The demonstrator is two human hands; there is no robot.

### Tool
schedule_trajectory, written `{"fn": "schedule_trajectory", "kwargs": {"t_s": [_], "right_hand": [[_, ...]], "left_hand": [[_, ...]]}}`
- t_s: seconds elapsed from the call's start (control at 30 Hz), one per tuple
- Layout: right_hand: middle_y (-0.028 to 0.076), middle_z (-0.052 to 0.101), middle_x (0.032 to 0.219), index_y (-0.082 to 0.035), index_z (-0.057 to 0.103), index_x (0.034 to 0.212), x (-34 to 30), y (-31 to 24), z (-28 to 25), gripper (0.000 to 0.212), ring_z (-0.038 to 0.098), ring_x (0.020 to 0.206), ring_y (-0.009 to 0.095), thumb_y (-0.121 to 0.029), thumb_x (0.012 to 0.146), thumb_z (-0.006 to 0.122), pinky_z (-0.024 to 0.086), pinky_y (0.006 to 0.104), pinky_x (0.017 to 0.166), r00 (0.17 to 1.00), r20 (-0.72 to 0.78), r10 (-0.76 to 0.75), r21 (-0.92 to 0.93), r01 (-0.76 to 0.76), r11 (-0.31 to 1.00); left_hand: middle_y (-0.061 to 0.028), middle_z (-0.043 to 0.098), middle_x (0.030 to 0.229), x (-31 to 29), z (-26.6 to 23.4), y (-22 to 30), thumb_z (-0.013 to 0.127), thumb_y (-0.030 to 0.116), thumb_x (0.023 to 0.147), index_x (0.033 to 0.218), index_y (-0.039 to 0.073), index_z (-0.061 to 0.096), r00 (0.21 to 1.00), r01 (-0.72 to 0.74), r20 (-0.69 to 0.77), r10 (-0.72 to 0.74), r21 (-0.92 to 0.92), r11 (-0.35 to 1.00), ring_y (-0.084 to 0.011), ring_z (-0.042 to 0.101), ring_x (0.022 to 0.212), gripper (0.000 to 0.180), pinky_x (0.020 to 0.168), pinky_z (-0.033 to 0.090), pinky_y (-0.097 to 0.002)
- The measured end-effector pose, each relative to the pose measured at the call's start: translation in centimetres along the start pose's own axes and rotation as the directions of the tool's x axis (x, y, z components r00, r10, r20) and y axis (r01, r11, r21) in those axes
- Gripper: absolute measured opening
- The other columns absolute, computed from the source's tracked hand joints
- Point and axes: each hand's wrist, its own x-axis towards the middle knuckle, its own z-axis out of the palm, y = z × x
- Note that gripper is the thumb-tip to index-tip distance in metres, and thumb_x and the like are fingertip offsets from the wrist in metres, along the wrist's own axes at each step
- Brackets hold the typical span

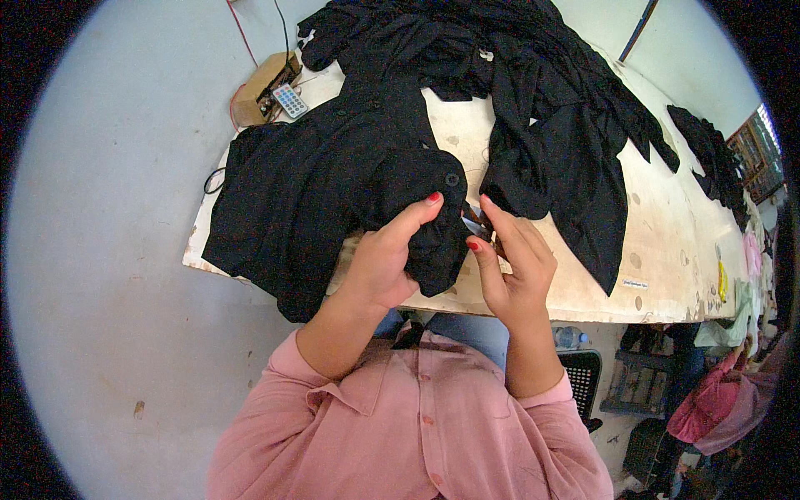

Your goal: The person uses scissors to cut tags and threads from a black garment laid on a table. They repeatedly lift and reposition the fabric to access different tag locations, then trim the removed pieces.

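My left hand point(385, 254) is closed on a black garment point(292, 196), its thumb lying on top of the cloth just below a round dark button point(452, 179). Folds of the fabric hang down over the table's front edge. My right hand point(518, 262) pinches what look like small thread snips point(475, 223) between thumb and fingers. Their greyish blades point toward the cloth held on the left; the rest is mostly hidden by my fingers. Tips of the snips and the garment's edge are very close, and I cannot make out whether they touch.
More black garments point(567, 125) are heaped across the back and right of the pale worktable point(667, 275). A remote control point(290, 101) leans by a brown box with wires point(258, 92) at the far left. Below the right side are a plastic bottle point(571, 337) and a black chair point(581, 375).
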Motion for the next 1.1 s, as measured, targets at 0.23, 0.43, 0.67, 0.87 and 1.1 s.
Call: {"fn": "schedule_trajectory", "kwargs": {"t_s": [0.23, 0.43, 0.67, 0.87, 1.1], "right_hand": [[0.013, 0.068, 0.089, -0.004, 0.066, 0.111, 0.6, 0.7, 0.5, 0.039, 0.059, 0.063, 0.023, -0.006, 0.072, 0.073, 0.047, 0.0303, 0.058, 0.995, -0.036, -0.093, -0.068, 0.090, 0.994], [0.012, 0.068, 0.089, -0.003, 0.067, 0.109, 1.0, 0.5, 0.0, 0.038, 0.057, 0.062, 0.021, -0.003, 0.071, 0.073, 0.045, 0.0289, 0.057, 0.986, -0.008, -0.166, -0.191, 0.161, 0.968], [0.011, 0.068, 0.088, -0.002, 0.067, 0.106, 1.4, 0.3, -0.4, 0.038, 0.055, 0.060, 0.021, -0.001, 0.068, 0.074, 0.043, 0.0280, 0.056, 0.971, 0.015, -0.241, -0.267, 0.236, 0.934], [0.006, 0.068, 0.089, -0.008, 0.068, 0.107, 1.3, 0.9, -0.3, 0.039, 0.055, 0.059, 0.018, -0.007, 0.068, 0.073, 0.043, 0.0286, 0.053, 0.956, 0.007, -0.295, -0.332, 0.280, 0.901], [0.005, 0.068, 0.087, -0.008, 0.068, 0.107, 1.3, 1.0, -0.5, 0.040, 0.056, 0.061, 0.018, -0.006, 0.068, 0.073, 0.043, 0.0287, 0.052, 0.953, 0.013, -0.301, -0.320, 0.289, 0.902]], "left_hand": [[-0.0063, 0.069, 0.096, -0.4, 0.5, 0.0, 0.064, 0.018, 0.087, 0.105, 0.005, 0.066, 0.997, -0.060, -0.055, 0.063, 0.054, 0.997, -0.0163, 0.067, 0.081, 0.022, 0.071, 0.055, -0.0299], [-0.0076, 0.068, 0.099, -0.5, 0.9, -0.1, 0.063, 0.014, 0.086, 0.108, 0.005, 0.064, 0.976, -0.175, -0.098, 0.195, 0.189, 0.966, -0.0201, 0.067, 0.084, 0.024, 0.073, 0.055, -0.0349], [-0.0092, 0.068, 0.100, 0.0, -0.3, 0.1, 0.057, 0.019, 0.090, 0.110, 0.004, 0.063, 0.998, 0.021, -0.056, -0.018, 0.064, 0.998, -0.0213, 0.067, 0.085, 0.026, 0.075, 0.056, -0.0352], [-0.0095, 0.068, 0.099, 0.0, -0.3, 0.2, 0.056, 0.021, 0.091, 0.109, 0.004, 0.062, 0.998, 0.051, -0.038, -0.049, 0.057, 0.997, -0.0217, 0.067, 0.085, 0.026, 0.075, 0.056, -0.0351], [-0.0096, 0.068, 0.098, 0.2, -0.6, 0.1, 0.056, 0.021, 0.090, 0.108, 0.004, 0.062, 0.998, 0.066, -0.021, -0.065, 0.054, 0.996, -0.0217, 0.067, 0.084, 0.025, 0.075, 0.056, -0.0353]]}}
